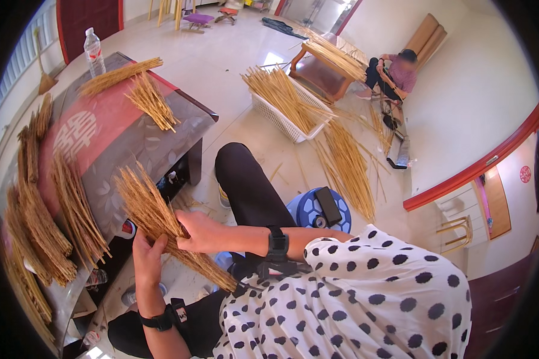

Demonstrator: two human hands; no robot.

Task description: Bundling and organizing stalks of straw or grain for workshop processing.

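Observation:
A thick bundle of dried straw stalks [148,194] slants across my lap, its bushy end up by the table edge and its narrower end [212,272] toward my body. My left hand [148,256] wraps the bundle's middle from the left, thumb along the stalks. Just above it, my right hand [199,232] is closed on the same bundle from the right. The palms and some fingers are hidden behind the stalks. On the table [179,113] to my left lie several similar bundles, the nearest being a loose straw bundle [78,206].
A clear plastic bottle [94,52] stands on the table. Ahead are a white basket [275,113] of stalks and a stalk pile [347,167] on the floor. A blue stool [302,206] bears a phone [327,205]. Another person [398,75] sits by the far wall.

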